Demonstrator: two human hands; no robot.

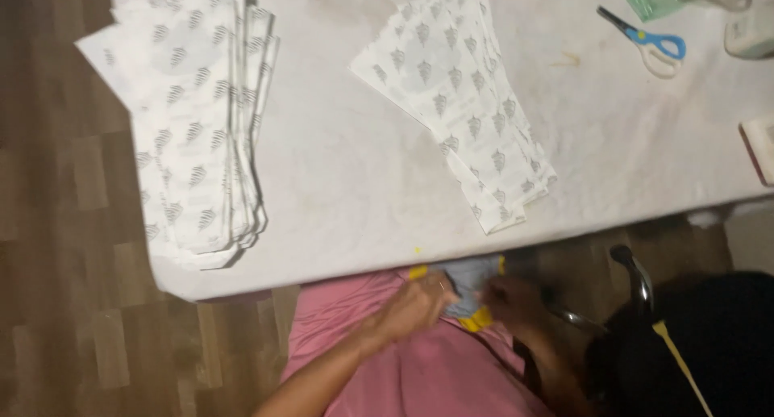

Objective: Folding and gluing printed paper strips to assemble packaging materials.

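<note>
Both hands low in the lap, below the near edge of the worktop; left hand and right hand closed on a small grey-blue cloth with yellow trim, bunched between them; long axis hard to tell, roughly side to side; equally near either hand. Well apart on the worktop, up and away: printed paper stacks, blue-handled scissors.
</note>
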